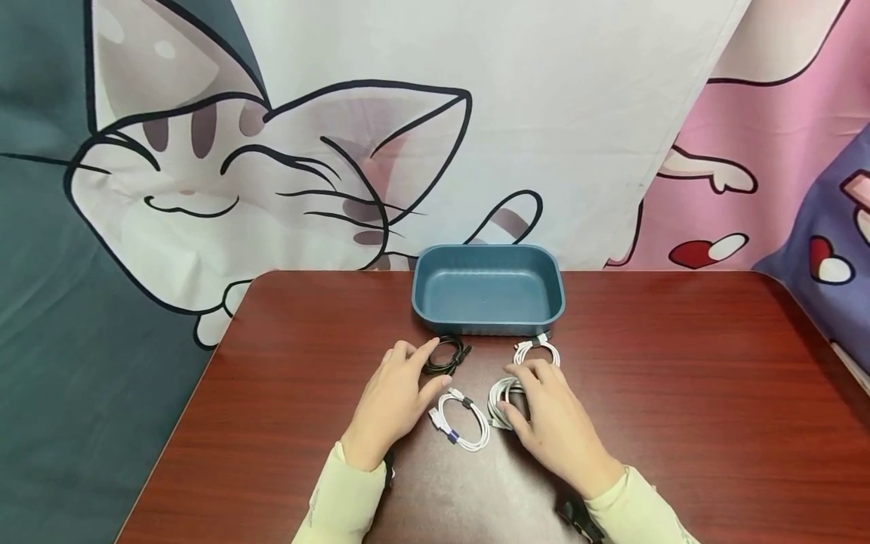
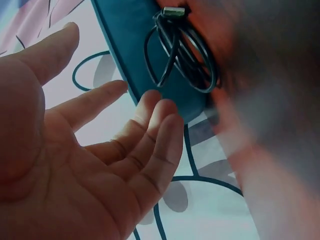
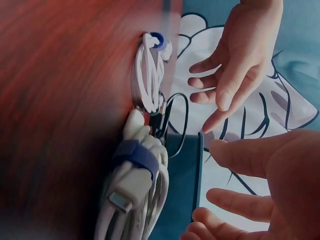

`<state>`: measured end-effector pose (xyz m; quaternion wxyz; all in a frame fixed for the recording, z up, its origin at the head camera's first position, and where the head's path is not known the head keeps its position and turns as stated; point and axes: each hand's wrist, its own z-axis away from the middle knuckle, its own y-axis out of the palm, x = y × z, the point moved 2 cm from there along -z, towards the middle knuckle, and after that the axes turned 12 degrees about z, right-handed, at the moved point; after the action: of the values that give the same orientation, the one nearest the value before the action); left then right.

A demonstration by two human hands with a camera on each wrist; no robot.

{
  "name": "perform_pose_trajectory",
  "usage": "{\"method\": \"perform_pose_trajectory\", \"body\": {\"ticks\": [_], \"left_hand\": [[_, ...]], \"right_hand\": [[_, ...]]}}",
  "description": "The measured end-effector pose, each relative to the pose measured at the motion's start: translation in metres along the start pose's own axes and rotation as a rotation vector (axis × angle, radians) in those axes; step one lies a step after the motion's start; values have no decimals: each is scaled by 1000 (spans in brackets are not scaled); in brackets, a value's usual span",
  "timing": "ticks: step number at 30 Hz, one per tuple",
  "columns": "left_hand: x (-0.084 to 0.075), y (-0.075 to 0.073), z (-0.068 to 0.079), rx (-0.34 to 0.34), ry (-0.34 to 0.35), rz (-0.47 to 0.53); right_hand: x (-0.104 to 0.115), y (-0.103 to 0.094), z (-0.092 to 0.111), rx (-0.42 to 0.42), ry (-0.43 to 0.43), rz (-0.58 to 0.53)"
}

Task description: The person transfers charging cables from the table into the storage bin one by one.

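My left hand (image 1: 390, 397) hovers by a coiled black cable (image 1: 457, 363), fingers relaxed and spread. In the left wrist view that cable (image 2: 202, 60) lies beyond the fingertips, its USB plug showing, with nothing in the palm. My right hand (image 1: 553, 423) is over a thick, pale coiled cable (image 1: 496, 400), which it partly hides. The right wrist view shows this cable (image 3: 162, 175) bound by a blue strap, apart from the loosely bent fingers. Between the hands lies a thinner white coiled cable (image 1: 485, 431). Another white coiled cable (image 1: 556, 353) sits beyond the right fingers.
A blue-green rectangular bin (image 1: 485, 329) stands at the table's far edge, just behind the cables, with nothing inside. The reddish-brown table (image 1: 680, 393) extends to both sides. A cartoon-printed cloth (image 1: 564, 136) hangs behind it.
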<state>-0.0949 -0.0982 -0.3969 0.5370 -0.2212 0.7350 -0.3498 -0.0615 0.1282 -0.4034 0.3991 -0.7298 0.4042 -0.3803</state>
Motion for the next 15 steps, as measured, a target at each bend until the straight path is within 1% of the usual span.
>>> {"method": "perform_pose_trajectory", "body": {"ticks": [5,8,15], "left_hand": [[1,4,1,18,19,-38],[0,6,2,23,28,-52],[0,10,4,10,61,-43]], "right_hand": [[4,1,3,-19,-22,0],[7,1,5,-15,-29,2],[14,4,11,8,-40,-22]]}}
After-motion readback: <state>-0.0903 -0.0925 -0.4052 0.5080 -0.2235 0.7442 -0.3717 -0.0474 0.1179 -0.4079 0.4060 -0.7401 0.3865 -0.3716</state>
